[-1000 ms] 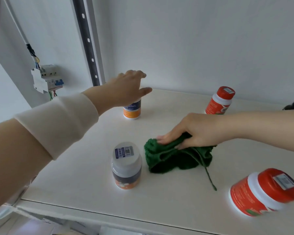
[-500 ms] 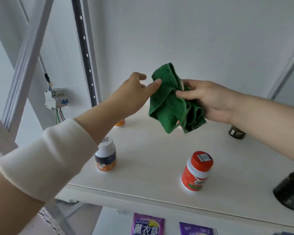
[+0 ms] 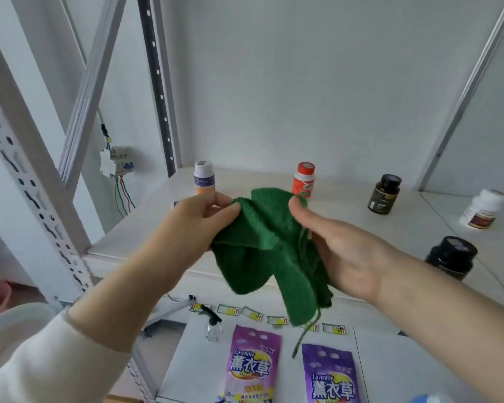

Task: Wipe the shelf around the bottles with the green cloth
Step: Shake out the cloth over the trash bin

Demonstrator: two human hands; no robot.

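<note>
I hold the green cloth up in the air in front of the shelf. My left hand pinches its upper left edge and my right hand grips its right side. The cloth hangs crumpled, with a loose thread dangling below. On the shelf stand a white-capped bottle, a red-capped bottle, a dark brown bottle, a black jar and a white bottle at the far right.
White perforated metal uprights frame the shelf on the left, a thin post on the right. A breaker box with wires hangs on the wall. On the lower shelf lie two purple lavender bags and a small spray bottle.
The cloth went from pressed on the shelf to lifted in the air. My left hand has taken hold of it too, and both hands have pulled back towards me; the view has backed away.
</note>
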